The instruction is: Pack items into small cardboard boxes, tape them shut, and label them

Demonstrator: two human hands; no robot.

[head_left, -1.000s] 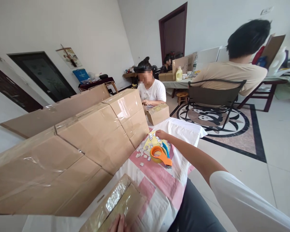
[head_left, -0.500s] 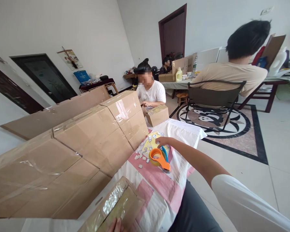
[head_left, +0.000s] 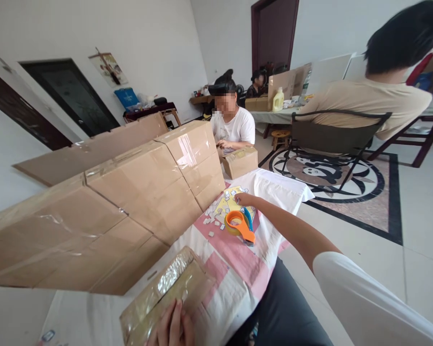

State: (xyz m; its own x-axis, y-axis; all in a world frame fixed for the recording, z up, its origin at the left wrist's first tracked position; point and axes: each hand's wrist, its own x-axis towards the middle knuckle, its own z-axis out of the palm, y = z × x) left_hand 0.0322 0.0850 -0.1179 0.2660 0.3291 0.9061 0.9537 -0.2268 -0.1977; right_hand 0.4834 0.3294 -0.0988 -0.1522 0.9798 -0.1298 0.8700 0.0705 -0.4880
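Note:
My right hand [head_left: 244, 199] reaches out over the pink-and-white cloth [head_left: 234, 269], its fingers curled down onto several small white pieces [head_left: 216, 217] scattered on a yellow patch. What the fingertips pinch is too small to make out. Just in front of that hand lies an orange tape dispenser [head_left: 239, 224]. My left hand [head_left: 171, 327] rests at the bottom edge with fingers laid on a small tape-wrapped cardboard box [head_left: 166, 298], holding it.
A row of large taped cardboard boxes [head_left: 130, 192] stands along the left. A person in a white shirt [head_left: 233, 127] sits opposite with a small box [head_left: 240, 161]. Another person [head_left: 375, 96] sits on a chair [head_left: 332, 139], back turned, at the right. Tiled floor lies to the right.
The view has tilted down and shifted. My right hand stays at the small white pieces beside the tape dispenser. More of my left hand on the wrapped box has come into sight.

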